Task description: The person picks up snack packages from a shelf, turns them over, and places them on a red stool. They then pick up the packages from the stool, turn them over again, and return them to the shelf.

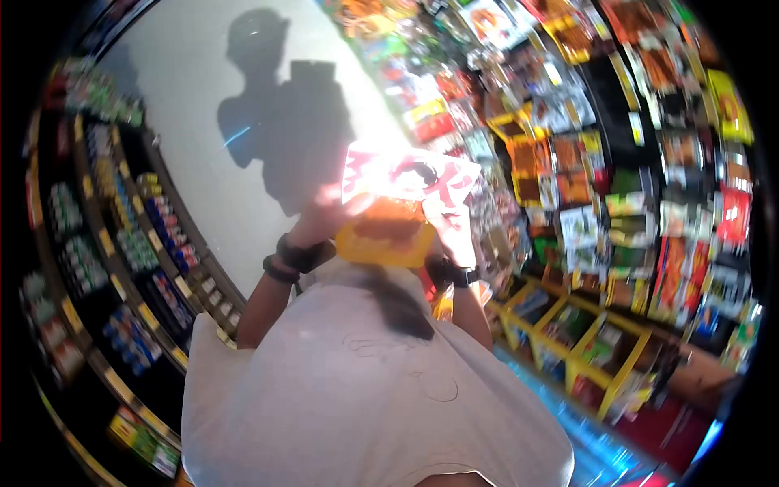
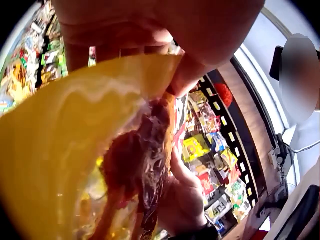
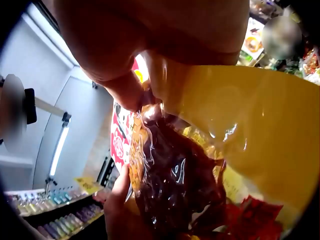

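Before the chest, both hands hold up a yellow food packet [image 1: 385,243] with dark reddish-brown contents and a white-and-red printed upper part, washed out by glare in the head view. My left hand [image 1: 329,217] grips its left side, and the thumb and fingers pinch the edge in the left wrist view. On the opposite side, my right hand [image 1: 453,235] pinches the packet between thumb and fingers. Close up in the right wrist view, glossy dark brown meat-like food [image 3: 175,175] shows through clear wrapping beside a yellow sheet [image 3: 250,125].
Racks of bagged snacks [image 1: 576,162] line the right side, above yellow-framed bins [image 1: 568,333]. Curved shelves of small cans or bottles [image 1: 130,235] stand on the left. A pale floor [image 1: 187,97] carries the person's shadow. Dark bands circle both wrists.
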Demonstrator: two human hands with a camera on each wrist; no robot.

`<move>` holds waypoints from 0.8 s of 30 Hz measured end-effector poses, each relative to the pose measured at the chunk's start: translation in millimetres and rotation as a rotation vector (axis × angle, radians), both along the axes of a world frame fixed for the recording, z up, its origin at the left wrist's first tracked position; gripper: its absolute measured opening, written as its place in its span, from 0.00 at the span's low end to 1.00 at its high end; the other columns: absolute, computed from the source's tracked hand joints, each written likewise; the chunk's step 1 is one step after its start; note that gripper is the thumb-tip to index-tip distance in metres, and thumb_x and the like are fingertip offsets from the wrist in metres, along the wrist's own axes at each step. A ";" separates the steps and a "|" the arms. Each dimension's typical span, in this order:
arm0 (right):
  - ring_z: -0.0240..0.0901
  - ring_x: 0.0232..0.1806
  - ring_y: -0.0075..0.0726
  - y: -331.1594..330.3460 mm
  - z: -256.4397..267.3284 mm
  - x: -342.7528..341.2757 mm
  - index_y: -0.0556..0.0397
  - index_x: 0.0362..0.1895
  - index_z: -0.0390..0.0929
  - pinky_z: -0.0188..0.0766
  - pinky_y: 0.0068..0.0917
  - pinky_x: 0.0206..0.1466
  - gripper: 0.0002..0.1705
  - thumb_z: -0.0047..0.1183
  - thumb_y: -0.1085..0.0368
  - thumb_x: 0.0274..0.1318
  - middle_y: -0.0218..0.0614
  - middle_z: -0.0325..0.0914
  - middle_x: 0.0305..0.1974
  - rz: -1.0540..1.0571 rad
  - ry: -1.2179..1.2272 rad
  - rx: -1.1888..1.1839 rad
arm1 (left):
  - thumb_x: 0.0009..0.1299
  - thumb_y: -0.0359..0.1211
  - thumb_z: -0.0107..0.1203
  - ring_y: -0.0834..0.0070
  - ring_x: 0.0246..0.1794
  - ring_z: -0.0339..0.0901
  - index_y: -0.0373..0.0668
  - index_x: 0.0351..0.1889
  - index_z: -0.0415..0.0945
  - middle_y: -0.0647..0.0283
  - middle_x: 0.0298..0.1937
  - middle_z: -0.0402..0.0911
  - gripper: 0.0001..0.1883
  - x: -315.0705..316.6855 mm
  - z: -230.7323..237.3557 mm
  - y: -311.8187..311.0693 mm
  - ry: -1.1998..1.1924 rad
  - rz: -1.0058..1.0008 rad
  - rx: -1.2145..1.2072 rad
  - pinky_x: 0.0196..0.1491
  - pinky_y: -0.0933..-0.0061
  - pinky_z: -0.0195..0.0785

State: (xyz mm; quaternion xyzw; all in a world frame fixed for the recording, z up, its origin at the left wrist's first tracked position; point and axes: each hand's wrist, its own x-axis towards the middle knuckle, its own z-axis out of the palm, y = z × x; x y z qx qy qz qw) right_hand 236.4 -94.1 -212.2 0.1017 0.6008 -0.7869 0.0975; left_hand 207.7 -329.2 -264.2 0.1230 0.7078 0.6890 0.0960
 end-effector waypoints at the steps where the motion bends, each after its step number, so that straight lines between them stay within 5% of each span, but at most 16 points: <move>1: 0.67 0.34 0.13 -10.8 3.6 -6.1 0.57 0.35 0.83 0.64 0.17 0.37 0.04 0.56 0.73 0.59 0.22 0.78 0.33 0.056 0.015 0.047 | 0.69 0.27 0.52 0.78 0.43 0.77 0.31 0.48 0.76 0.64 0.42 0.83 0.12 3.4 11.3 -7.3 -0.017 0.081 0.068 0.49 0.74 0.70; 6: 0.67 0.34 0.13 -47.2 10.6 -31.8 0.59 0.35 0.82 0.64 0.17 0.37 0.04 0.55 0.73 0.59 0.23 0.78 0.32 0.244 0.102 0.210 | 0.67 0.28 0.54 0.76 0.44 0.77 0.33 0.46 0.76 0.62 0.42 0.83 0.12 13.7 39.5 -44.0 -0.005 0.341 0.225 0.50 0.70 0.69; 12: 0.68 0.34 0.14 -74.2 54.3 -44.8 0.63 0.39 0.81 0.66 0.18 0.37 0.07 0.52 0.74 0.61 0.26 0.79 0.32 0.344 0.215 0.460 | 0.66 0.27 0.54 0.79 0.35 0.78 0.34 0.43 0.79 0.63 0.36 0.84 0.09 23.6 45.4 -58.9 0.093 0.441 0.140 0.41 0.75 0.70; 15: 0.71 0.33 0.17 -67.8 74.2 -51.9 0.63 0.45 0.78 0.68 0.19 0.37 0.10 0.49 0.73 0.62 0.31 0.80 0.35 0.449 0.364 0.472 | 0.64 0.25 0.54 0.79 0.35 0.78 0.34 0.41 0.80 0.62 0.35 0.84 0.09 11.7 76.9 -60.1 0.203 0.415 0.062 0.40 0.75 0.71; 17: 0.72 0.34 0.20 -72.9 105.3 -53.0 0.63 0.47 0.77 0.69 0.20 0.38 0.11 0.48 0.71 0.63 0.33 0.79 0.35 0.412 0.128 0.230 | 0.64 0.24 0.54 0.78 0.38 0.78 0.34 0.43 0.80 0.62 0.38 0.83 0.11 6.2 80.9 -59.0 0.234 0.361 0.038 0.43 0.75 0.71; 20: 0.71 0.52 0.37 -48.5 77.3 -64.1 0.54 0.49 0.80 0.68 0.32 0.55 0.14 0.53 0.68 0.59 0.40 0.75 0.53 0.428 0.317 0.483 | 0.63 0.23 0.54 0.77 0.43 0.78 0.34 0.46 0.78 0.61 0.43 0.82 0.13 -7.1 84.8 -49.2 0.189 0.326 0.030 0.47 0.74 0.69; 23: 0.71 0.51 0.39 -37.2 56.1 -72.2 0.54 0.41 0.83 0.64 0.37 0.60 0.09 0.55 0.67 0.58 0.42 0.78 0.47 0.268 0.471 0.469 | 0.64 0.24 0.53 0.76 0.46 0.75 0.34 0.49 0.76 0.62 0.46 0.80 0.15 -23.6 84.0 -41.6 0.177 0.230 0.037 0.50 0.71 0.68; 24: 0.72 0.52 0.35 -30.6 57.4 -70.9 0.56 0.45 0.80 0.66 0.34 0.59 0.10 0.54 0.70 0.59 0.39 0.78 0.45 0.286 0.301 0.351 | 0.64 0.24 0.53 0.76 0.46 0.75 0.34 0.48 0.76 0.62 0.45 0.80 0.14 -28.8 80.3 -37.2 0.128 0.230 0.052 0.50 0.71 0.68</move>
